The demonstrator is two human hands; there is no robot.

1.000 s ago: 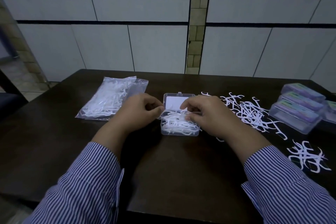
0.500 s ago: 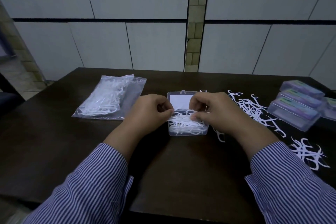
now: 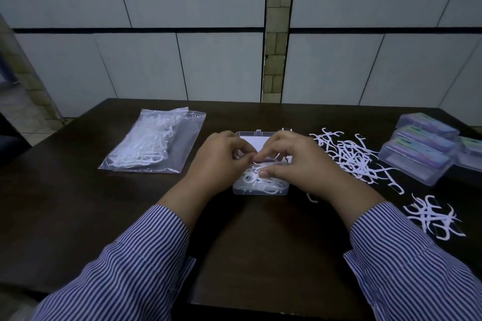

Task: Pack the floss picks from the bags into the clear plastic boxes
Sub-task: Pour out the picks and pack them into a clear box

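Observation:
An open clear plastic box sits mid-table, holding a heap of white floss picks, its lid tilted back behind. Over the box's left side, my left hand has its fingers curled, fingertips meeting the picks. My right hand covers the box's right side and pinches picks between thumb and fingers. A clear bag of floss picks lies flat to the left. Loose floss picks are scattered to the right, with a smaller bunch near the right edge.
Several closed boxes with coloured labels stand at the far right on the dark table. A tiled wall rises just behind the table's far edge.
Both hands have drawn closer together over the box, fingertips now meeting above the picks. The box has stayed on the table.

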